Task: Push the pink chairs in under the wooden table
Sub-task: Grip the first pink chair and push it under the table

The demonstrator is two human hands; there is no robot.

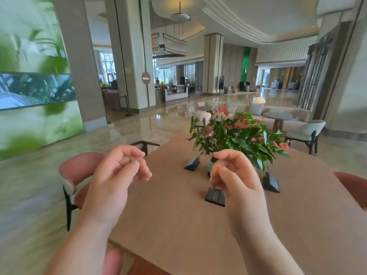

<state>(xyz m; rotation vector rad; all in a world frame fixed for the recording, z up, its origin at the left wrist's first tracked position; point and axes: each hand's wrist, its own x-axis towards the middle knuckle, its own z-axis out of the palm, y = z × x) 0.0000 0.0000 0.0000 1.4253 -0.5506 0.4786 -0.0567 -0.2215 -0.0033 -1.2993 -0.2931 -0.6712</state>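
A square wooden table (178, 221) fills the middle of the head view. One pink chair (77, 167) with dark legs stands at its left side, seat partly under the top. A second pink chair (353, 187) shows at the right edge. A pink chair back (113, 261) sits right below me at the near edge. My left hand (115, 175) and my right hand (236, 175) hover above the table, fingers loosely curled, holding nothing and touching no chair.
A potted plant with red flowers (238, 135) and three small black stands (215, 196) sit on the table. Another dark chair frame (147, 145) shows at the far left corner. Pale chairs (305, 132) and round tables stand beyond on the glossy marble floor.
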